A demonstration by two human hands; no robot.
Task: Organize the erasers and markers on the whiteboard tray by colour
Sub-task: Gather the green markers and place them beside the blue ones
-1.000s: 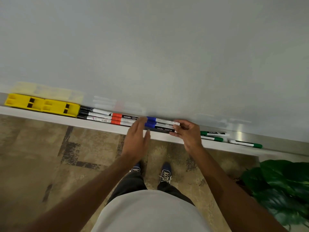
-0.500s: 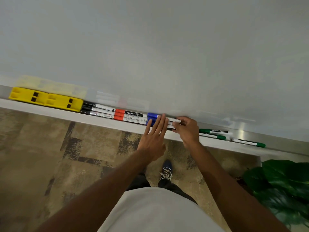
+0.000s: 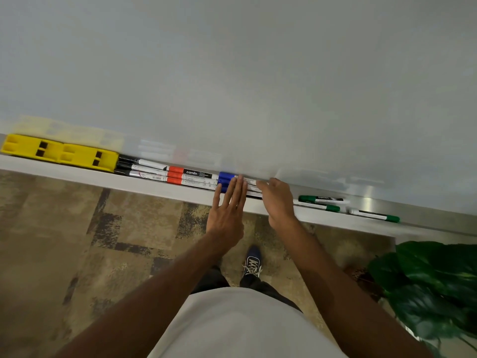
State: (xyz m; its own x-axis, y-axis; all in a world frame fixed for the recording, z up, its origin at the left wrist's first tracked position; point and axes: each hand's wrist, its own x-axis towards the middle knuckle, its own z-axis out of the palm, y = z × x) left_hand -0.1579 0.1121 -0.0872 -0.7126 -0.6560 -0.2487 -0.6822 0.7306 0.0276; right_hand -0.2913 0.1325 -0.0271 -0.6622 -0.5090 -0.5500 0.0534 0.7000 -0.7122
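Along the whiteboard tray (image 3: 64, 170) lie two yellow erasers (image 3: 60, 153) at the left, then black-capped markers (image 3: 140, 166), red-capped markers (image 3: 189, 177) and blue-capped markers (image 3: 225, 177). My left hand (image 3: 228, 210) lies flat, fingers spread, its tips resting on the blue markers. Just to the right, my right hand (image 3: 277, 200) curls its fingers against the right ends of those blue markers; how firmly it grips is hidden. Three green markers (image 3: 322, 202) lie apart farther right on the tray.
The whiteboard (image 3: 232, 73) rises behind the tray. A leafy plant (image 3: 433, 288) stands at the lower right beside my leg. Patterned carpet (image 3: 77, 241) and one blue shoe (image 3: 253, 262) show below the tray.
My left hand slid right from the red and blue joint and opened flat over the blue markers. My right hand stayed at their right ends. The camera shifted slightly.
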